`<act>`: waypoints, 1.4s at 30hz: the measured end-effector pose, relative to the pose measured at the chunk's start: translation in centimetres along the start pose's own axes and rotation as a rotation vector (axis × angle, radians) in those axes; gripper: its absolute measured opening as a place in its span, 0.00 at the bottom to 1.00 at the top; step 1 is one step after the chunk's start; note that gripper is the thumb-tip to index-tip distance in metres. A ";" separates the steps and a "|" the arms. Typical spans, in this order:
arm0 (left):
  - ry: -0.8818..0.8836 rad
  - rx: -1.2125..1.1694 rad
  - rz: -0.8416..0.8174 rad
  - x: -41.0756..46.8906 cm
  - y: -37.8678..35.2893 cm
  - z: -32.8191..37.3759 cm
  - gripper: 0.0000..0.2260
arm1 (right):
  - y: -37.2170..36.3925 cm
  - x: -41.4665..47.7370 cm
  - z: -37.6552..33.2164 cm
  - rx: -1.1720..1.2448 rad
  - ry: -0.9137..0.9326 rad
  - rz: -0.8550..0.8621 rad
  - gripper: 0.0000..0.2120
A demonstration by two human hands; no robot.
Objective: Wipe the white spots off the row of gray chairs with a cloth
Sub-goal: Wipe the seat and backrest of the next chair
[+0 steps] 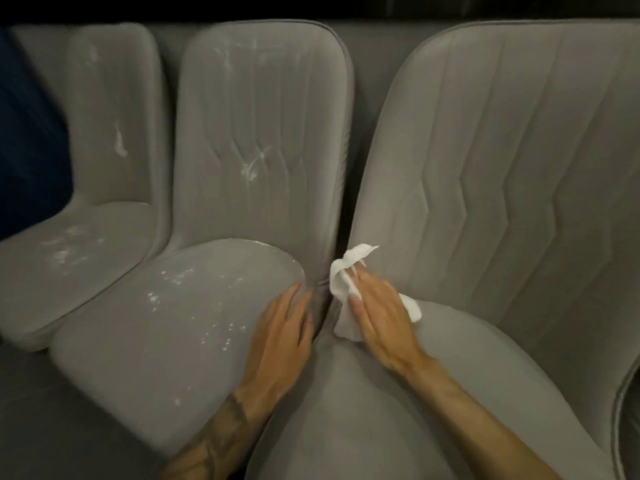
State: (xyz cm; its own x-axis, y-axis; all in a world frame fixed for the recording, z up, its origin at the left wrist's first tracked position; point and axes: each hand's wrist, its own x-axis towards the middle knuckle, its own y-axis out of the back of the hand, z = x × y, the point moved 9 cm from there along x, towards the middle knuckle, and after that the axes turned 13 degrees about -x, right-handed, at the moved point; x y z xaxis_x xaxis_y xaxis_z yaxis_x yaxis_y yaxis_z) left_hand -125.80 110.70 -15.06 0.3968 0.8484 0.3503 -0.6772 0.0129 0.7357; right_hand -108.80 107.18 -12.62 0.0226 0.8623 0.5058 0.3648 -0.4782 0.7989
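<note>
cloth [341,289] — soft, light, prone to bunching — lies pressed against the right chair [502,168] inner edge under the right hand [377,317], fingers flat, best worked flat-palmed; left hand [280,327] straight-fingered on the middle chair [173,323].

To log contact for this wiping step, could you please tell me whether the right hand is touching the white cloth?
Touching: the head view shows the right hand lying flat on the white cloth.

Side by side, the left chair [90,230] and middle chair [256,109] carry white spots [173,277] on seat and back, the left hand [280,337] rests on the middle seat's edge, and the right chair [502,150] bears the cloth [341,289] pressed under the right hand [381,317].
</note>
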 end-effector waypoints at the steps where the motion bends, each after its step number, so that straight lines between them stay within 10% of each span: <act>1: 0.045 0.031 0.021 -1.6 0.9 -1.3 0.19 | -1.1 -0.3 -1.7 0.015 0.046 -0.027 0.23; 15: 0.094 0.238 0.114 -7.9 7.7 -8.0 0.21 | -15.0 4.1 -9.5 -0.221 0.150 -0.455 0.26; 24: 0.420 0.190 0.122 -7.4 15.4 -19.9 0.20 | -16.0 -0.8 -11.7 -0.121 0.146 -0.627 0.25; 29: 0.358 0.151 -0.029 -7.8 15.1 -20.9 0.22 | -15.4 -1.0 -13.1 -0.195 -0.154 -0.584 0.25; 34: 0.325 0.121 -0.183 -8.2 14.9 -21.7 0.24 | -17.6 -5.7 -21.1 -0.093 -0.017 -0.623 0.26; 42: 0.086 0.145 -0.153 -5.9 16.6 -21.8 0.14 | -17.2 -0.1 -13.5 -0.293 -0.255 -0.551 0.26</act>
State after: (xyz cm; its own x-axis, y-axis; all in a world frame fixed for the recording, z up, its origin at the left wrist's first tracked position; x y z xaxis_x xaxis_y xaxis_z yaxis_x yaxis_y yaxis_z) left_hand -152.94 117.48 -17.53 0.4294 0.8846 0.1819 -0.5149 0.0743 0.8541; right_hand -127.69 113.05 -22.06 0.1376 0.9884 -0.0649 0.1193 0.0485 0.9917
